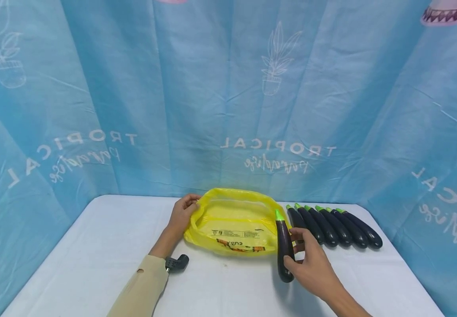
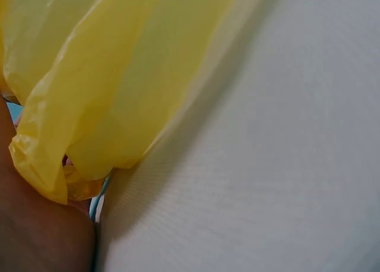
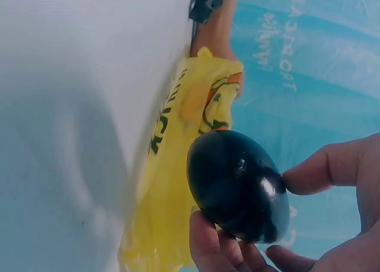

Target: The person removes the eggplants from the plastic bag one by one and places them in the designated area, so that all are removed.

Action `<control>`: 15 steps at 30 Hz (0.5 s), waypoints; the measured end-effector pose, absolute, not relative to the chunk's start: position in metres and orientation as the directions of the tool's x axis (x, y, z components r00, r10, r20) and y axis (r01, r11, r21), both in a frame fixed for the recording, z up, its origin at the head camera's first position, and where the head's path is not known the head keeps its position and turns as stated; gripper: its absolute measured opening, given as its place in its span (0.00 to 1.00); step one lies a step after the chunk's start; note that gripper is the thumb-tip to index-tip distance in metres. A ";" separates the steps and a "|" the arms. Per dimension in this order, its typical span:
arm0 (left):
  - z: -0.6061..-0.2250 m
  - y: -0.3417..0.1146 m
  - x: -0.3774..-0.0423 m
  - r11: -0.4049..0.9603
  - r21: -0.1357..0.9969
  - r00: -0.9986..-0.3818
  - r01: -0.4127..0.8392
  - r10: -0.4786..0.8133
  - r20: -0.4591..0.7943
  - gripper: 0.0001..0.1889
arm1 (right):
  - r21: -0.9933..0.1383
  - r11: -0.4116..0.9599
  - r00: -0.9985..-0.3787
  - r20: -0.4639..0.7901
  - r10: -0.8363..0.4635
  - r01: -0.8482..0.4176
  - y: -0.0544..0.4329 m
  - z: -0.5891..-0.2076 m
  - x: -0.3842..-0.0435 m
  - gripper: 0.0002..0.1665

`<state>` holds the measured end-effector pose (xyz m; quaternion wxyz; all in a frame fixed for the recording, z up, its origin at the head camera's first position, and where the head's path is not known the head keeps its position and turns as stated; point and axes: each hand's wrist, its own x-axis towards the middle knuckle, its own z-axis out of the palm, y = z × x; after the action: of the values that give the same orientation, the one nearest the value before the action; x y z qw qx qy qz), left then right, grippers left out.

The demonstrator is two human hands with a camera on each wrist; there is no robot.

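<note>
A yellow plastic bag [image 1: 244,194] with printing on it stands on the table, its mouth spread wide. My left hand [image 1: 183,215] grips the bag's left rim; in the left wrist view the bag film [image 2: 89,111] hides most of the fingers. Between thumb and fingers, my right hand [image 1: 312,263] holds a dark eggplant [image 1: 284,248] near the bag's right front edge. This eggplant has a bright green stem end pointing up and away from me. In the right wrist view its rounded bottom end [image 3: 234,186] faces the camera.
Several more eggplants [image 1: 333,229] lie side by side to the right of the bag, green stem ends toward the back. A white cloth covers the table [image 1: 89,255]. Blue printed curtains [image 1: 196,110] hang behind and at both sides.
</note>
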<state>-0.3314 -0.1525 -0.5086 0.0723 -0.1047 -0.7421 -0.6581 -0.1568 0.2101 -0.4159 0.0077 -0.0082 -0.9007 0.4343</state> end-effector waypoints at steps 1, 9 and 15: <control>-0.509 -0.153 -0.332 0.113 0.962 -0.968 0.249 0.057 0.244 0.16 | -0.776 0.630 -1.000 -0.002 0.024 0.017 0.213 -0.416 -0.156 0.41; -0.509 -0.153 -0.332 0.110 0.963 -0.969 0.246 0.037 0.243 0.15 | -0.758 0.645 -0.995 -0.092 0.039 0.095 0.234 -0.423 -0.151 0.40; -0.506 -0.152 -0.329 0.114 0.963 -0.969 0.245 0.019 0.245 0.15 | -0.750 0.634 -0.980 -0.183 0.077 0.190 0.249 -0.430 -0.148 0.42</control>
<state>-0.3294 -0.1519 -0.5065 0.0856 -0.0891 -0.7415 -0.6595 -0.1478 0.2487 -0.4299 -0.0668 -0.0741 -0.9013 0.4215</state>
